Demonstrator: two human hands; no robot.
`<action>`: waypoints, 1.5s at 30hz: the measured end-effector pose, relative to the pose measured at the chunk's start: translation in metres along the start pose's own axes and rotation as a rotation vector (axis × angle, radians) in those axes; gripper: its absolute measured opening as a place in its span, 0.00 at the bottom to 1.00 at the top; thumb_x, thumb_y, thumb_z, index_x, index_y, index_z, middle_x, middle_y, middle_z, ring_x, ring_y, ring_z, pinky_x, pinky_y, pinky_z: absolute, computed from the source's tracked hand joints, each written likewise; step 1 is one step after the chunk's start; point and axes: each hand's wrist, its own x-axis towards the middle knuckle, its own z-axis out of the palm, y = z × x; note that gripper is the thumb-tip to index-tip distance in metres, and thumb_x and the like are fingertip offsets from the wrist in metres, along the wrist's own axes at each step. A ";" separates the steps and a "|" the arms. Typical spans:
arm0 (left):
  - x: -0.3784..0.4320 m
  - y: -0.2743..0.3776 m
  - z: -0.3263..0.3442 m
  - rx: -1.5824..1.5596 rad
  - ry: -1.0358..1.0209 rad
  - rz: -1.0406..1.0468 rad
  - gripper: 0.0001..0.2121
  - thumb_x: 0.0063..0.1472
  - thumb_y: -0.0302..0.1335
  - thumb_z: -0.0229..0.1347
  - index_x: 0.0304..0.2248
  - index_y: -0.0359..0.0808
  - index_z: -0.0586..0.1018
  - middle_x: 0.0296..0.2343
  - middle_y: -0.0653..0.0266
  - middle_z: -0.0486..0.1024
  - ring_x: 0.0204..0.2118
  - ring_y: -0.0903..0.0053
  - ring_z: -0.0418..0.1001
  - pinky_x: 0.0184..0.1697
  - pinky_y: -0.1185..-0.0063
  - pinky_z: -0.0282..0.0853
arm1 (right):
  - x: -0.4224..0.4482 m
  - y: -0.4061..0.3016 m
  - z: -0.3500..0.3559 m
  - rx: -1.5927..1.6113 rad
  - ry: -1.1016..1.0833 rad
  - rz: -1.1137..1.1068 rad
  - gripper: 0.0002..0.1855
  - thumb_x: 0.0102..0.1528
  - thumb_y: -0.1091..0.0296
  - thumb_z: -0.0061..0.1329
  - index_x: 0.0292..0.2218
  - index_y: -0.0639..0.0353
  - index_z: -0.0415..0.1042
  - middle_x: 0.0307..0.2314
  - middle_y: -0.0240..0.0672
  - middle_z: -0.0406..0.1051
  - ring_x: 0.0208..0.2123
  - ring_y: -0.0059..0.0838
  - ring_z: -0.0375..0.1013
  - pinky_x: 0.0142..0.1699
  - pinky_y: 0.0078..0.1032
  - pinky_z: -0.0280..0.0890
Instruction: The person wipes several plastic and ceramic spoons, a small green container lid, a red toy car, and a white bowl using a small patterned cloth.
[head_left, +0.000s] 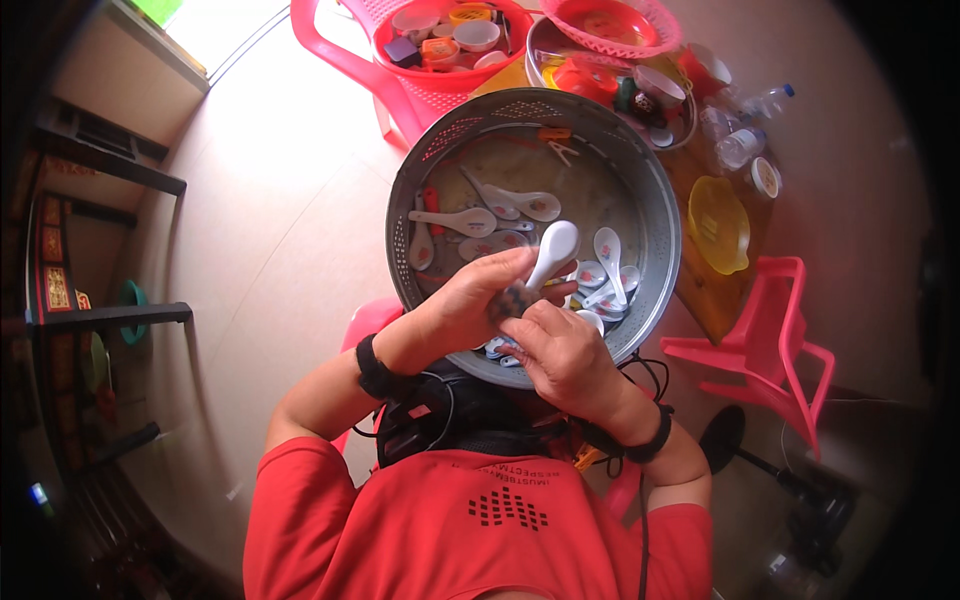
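Note:
Over a large round metal basin (667, 247) with a perforated wall, my left hand (480, 296) holds a white ceramic soup spoon (559, 246), bowl end up, with its back towards the camera. A dark patterned bundle (514, 301), perhaps cloth or a stack of spoon handles, lies at the handle between my hands. My right hand (562, 352) closes on the lower end of it; what its fingers grip is partly hidden. In the basin lie several spoons with floral marks, such as a spoon (611, 259) at the right and another spoon (469, 222) at the left.
Beyond the basin are a red basket of small bowls (386, 52) and a metal bowl (690, 124) of mixed items. A yellow plastic dish (718, 225) lies on a wooden table (694, 289), near plastic bottles (741, 146). A pink plastic stool (787, 330) stands at the right.

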 end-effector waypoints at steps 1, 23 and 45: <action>-0.001 -0.001 -0.003 0.000 -0.001 0.000 0.21 0.67 0.37 0.45 0.53 0.31 0.66 0.48 0.58 0.69 0.54 0.69 0.66 0.57 0.70 0.61 | 0.000 0.000 -0.003 0.111 -0.038 0.028 0.14 0.48 0.76 0.55 0.38 0.63 0.71 0.27 0.40 0.65 0.27 0.46 0.68 0.33 0.34 0.65; -0.006 -0.005 -0.012 0.844 0.335 0.093 0.18 0.65 0.34 0.52 0.48 0.30 0.69 0.42 0.61 0.72 0.44 0.81 0.70 0.48 0.80 0.66 | 0.064 0.094 -0.051 0.690 0.067 0.783 0.13 0.52 0.66 0.58 0.35 0.64 0.70 0.24 0.29 0.70 0.21 0.13 0.67 0.23 0.15 0.62; -0.012 -0.016 -0.029 1.194 0.176 -0.063 0.12 0.61 0.31 0.50 0.39 0.29 0.74 0.33 0.53 0.78 0.38 0.64 0.76 0.42 0.74 0.68 | 0.091 0.167 0.005 -0.898 -0.180 0.113 0.13 0.48 0.79 0.46 0.38 0.59 0.66 0.33 0.43 0.66 0.28 0.40 0.76 0.31 0.34 0.71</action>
